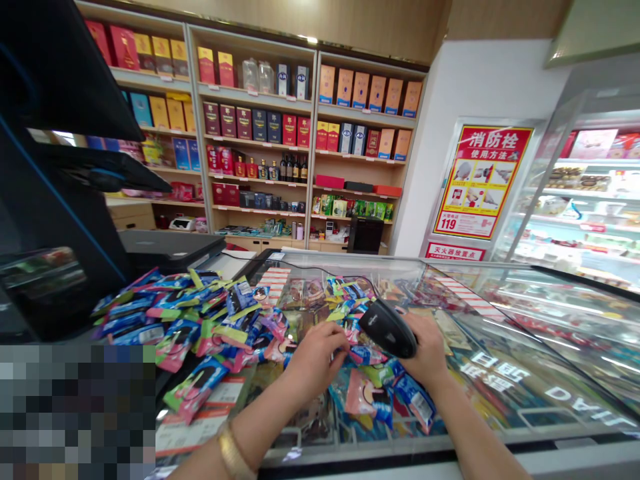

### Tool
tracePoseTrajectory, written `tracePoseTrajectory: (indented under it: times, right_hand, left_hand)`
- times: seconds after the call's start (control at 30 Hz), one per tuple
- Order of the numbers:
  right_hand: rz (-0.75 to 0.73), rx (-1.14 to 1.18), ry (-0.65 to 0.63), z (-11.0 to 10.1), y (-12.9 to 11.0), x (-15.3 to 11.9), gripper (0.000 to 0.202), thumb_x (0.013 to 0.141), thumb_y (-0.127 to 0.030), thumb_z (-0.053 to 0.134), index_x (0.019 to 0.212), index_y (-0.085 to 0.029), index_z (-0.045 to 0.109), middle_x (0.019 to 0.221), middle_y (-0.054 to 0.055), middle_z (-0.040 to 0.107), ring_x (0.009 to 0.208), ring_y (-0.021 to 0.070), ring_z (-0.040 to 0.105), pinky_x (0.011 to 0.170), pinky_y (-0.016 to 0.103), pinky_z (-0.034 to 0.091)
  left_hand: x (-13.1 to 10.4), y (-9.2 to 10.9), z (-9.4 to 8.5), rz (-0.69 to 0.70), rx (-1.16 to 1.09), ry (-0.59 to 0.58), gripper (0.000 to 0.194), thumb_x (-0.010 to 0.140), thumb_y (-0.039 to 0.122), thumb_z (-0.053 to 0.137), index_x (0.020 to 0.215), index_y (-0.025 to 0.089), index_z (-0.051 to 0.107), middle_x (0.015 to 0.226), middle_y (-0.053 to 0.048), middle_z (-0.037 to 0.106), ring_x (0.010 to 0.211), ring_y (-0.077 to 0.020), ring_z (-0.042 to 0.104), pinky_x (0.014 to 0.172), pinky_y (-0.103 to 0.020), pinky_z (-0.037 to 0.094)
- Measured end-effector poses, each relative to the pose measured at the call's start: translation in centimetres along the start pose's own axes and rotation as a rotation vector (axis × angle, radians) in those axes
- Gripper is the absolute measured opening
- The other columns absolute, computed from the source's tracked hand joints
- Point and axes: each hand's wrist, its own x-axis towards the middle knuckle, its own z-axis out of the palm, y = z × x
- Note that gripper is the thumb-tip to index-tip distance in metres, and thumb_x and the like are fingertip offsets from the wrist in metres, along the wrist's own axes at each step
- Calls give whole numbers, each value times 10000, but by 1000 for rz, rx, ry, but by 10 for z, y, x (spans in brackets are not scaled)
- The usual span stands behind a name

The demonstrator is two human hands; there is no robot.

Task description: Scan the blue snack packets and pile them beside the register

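Note:
My right hand (425,350) is wrapped round the handle of a black barcode scanner (387,328), held over the glass lid of a chest freezer. Beside it on the left, my left hand (320,353) has its fingers curled down at small wrapped packets; whether it pinches one is hidden. Pink and blue packets (370,397) lie on the glass below the scanner, with more behind it. A large heap of similar packets (200,320) spreads to the left of my left hand.
A black checkout terminal (55,167) stands at the left, by a dark flat device (170,247). Shelves (257,140) with boxes and bottles line the back. The freezer's glass top (500,353) extends right, near a lit refrigerated display (585,200).

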Motion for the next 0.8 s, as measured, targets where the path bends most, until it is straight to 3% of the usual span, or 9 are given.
tracePoseTrajectory:
  times: [0.1, 0.2, 0.33, 0.5, 0.6, 0.8]
  right_hand:
    - [1, 11, 15, 0, 1, 0, 256, 760, -301, 560, 988, -215, 639, 871, 79, 689, 815, 246, 650, 692, 358, 468]
    - [-18, 29, 35, -2, 0, 2, 255, 764, -317, 559, 984, -213, 638, 848, 75, 685, 786, 241, 647, 665, 351, 464]
    - [-46, 118, 14, -6, -6, 6, 169, 804, -311, 521, 894, -221, 633, 786, 63, 673, 705, 211, 624, 618, 331, 439]
    - [-82, 268, -136, -5, -15, 7, 164, 831, -341, 538, 891, -217, 627, 740, 41, 650, 666, 190, 592, 626, 328, 403]
    - [-79, 352, -247, -4, -20, 8, 191, 825, -381, 566, 910, -221, 630, 734, 28, 640, 674, 184, 580, 647, 329, 390]
    - [-72, 354, -312, -5, -29, 11, 165, 821, -321, 558, 937, -233, 635, 694, -2, 610, 650, 161, 558, 627, 308, 348]
  left_hand:
    - [3, 2, -9, -154, -466, 207, 57, 821, 221, 586, 775, 188, 592, 934, -53, 617, 885, -174, 577, 781, -289, 477]
    - [6, 3, -15, -424, -1048, 341, 184, 787, 338, 667, 816, 207, 541, 752, 24, 578, 606, -106, 543, 528, -199, 449]
    - [9, -3, -23, -629, -1500, 443, 198, 754, 226, 703, 842, 202, 527, 647, 64, 546, 502, -74, 536, 500, -183, 475]
    - [10, -14, -32, -756, -1602, 498, 135, 778, 153, 647, 836, 184, 529, 599, 66, 547, 435, -70, 527, 455, -184, 469]
    - [10, -13, -32, -740, -1579, 520, 151, 760, 149, 671, 828, 180, 539, 585, 71, 553, 425, -67, 531, 440, -168, 455]
    - [10, -4, -30, -706, -1510, 470, 176, 739, 157, 704, 832, 176, 557, 622, 58, 592, 466, -72, 568, 475, -172, 481]
